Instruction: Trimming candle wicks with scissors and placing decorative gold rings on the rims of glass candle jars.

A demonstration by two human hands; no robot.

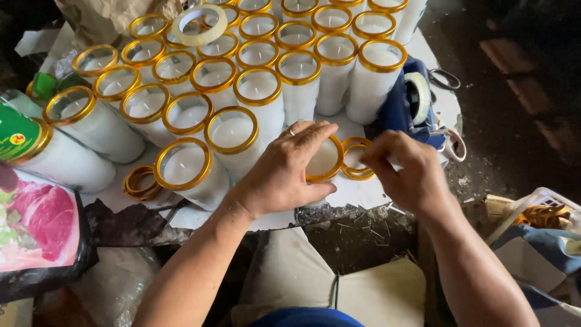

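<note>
My left hand (284,169) is wrapped around a white candle jar (322,160) with a gold rim at the near edge of the white tabletop (357,192); a ring shows on one finger. My right hand (407,169) hovers just right of that jar, fingertips at a small stack of loose gold rings (354,158) lying on the table. Whether the right fingers pinch a ring is hidden. Several more gold-rimmed white candle jars (257,91) stand in rows behind.
A roll of clear tape (198,25) rests on the jars at the back. A blue tape dispenser (411,100) and scissors (445,79) lie at the right. More loose gold rings (140,181) sit left. A green-labelled jar (18,133) and a printed bag (36,224) are at far left.
</note>
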